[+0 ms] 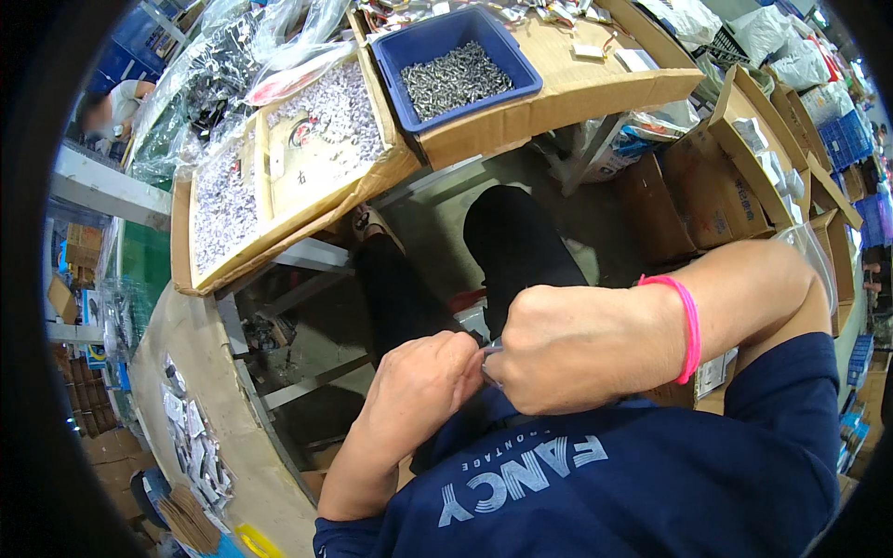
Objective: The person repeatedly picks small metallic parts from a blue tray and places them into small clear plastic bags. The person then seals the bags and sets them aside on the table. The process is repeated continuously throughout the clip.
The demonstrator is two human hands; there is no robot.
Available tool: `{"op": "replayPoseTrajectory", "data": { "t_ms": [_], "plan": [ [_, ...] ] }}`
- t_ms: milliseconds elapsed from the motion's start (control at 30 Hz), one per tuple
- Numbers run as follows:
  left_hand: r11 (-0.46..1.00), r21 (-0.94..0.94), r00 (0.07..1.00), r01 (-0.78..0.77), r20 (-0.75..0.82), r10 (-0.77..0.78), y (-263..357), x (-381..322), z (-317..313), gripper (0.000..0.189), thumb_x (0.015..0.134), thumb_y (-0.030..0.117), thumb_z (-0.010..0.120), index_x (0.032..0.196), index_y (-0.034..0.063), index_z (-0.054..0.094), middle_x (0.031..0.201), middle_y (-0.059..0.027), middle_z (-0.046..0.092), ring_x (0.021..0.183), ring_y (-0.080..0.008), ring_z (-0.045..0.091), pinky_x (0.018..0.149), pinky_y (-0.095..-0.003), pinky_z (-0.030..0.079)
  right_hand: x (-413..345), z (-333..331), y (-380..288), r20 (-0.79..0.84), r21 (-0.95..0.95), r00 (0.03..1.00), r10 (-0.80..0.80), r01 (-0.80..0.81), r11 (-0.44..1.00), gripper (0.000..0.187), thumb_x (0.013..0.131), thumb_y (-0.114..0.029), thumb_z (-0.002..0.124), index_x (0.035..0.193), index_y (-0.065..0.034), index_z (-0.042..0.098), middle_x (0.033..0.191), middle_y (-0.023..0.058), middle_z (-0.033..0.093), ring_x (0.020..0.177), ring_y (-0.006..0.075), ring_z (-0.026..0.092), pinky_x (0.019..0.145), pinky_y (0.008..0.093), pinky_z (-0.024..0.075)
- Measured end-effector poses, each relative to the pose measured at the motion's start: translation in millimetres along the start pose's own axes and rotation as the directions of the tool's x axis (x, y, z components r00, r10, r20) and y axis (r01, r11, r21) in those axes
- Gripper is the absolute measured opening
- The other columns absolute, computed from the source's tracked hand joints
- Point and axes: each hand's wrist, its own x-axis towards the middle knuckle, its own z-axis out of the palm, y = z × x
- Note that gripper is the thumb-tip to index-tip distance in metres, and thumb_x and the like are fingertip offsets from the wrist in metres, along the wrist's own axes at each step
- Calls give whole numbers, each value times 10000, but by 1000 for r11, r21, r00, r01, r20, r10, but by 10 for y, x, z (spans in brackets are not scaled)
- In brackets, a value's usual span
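Observation:
In front of my torso, my left hand (425, 370) and my right hand (579, 349) meet with curled fingers. Pinched between them is a small greyish part (492, 347); the fingers hide most of it, so its kind is unclear. A pink band (680, 321) circles my right wrist. Beyond the hands, a blue plastic bin (457, 125) holds many small metal pieces (457, 80). Left of it, a shallow cardboard tray (293, 251) holds many small whitish parts (227, 209) on both sides of a divider.
Several small flat packets (192, 439) lie on the left tabletop (258, 460), near a yellow ring (257, 540). Wired battery-like packs (589, 51) lie on cardboard at the back. Open cartons (718, 195) stand at right. A person (115, 115) is at far left.

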Motion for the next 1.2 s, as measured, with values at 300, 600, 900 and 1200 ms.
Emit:
{"op": "replayPoseTrajectory", "data": {
  "t_ms": [300,600,900,1200],
  "plan": [
    [654,-751,991,92,136,16,-196,67,122,189,770,114,660,941,52,609,933,-81,637,897,-221,614,805,-323,479,-225,46,34,-33,385,992,120,-99,918,354,798,-131,556,1140,-195,622,749,59,580,557,199,611,435,298,447],
    [320,-891,891,322,399,215,-304,319,270,999,581,340,887,1347,3,342,1260,-98,462,1187,-203,449,1032,-324,343,-401,153,194,-119,473,960,253,-169,865,416,782,-86,558,1185,-182,591,768,75,574,586,211,618,459,296,446],
    [7,-909,907,416,415,70,-372,523,377,578,778,73,743,1246,53,405,1109,-74,511,1114,-180,496,976,-344,398,-553,0,598,-268,435,905,329,-191,880,303,760,-121,591,1062,-121,620,820,58,628,698,215,640,564,320,506],
    [-13,-947,948,320,320,2,-508,533,440,471,785,81,727,1169,83,453,1005,-90,542,1033,-233,556,952,-393,423,-1628,-360,2193,-46,-68,415,909,-909,412,232,825,-114,564,1026,-79,673,891,160,661,829,340,626,746,416,493]
  ]
}}
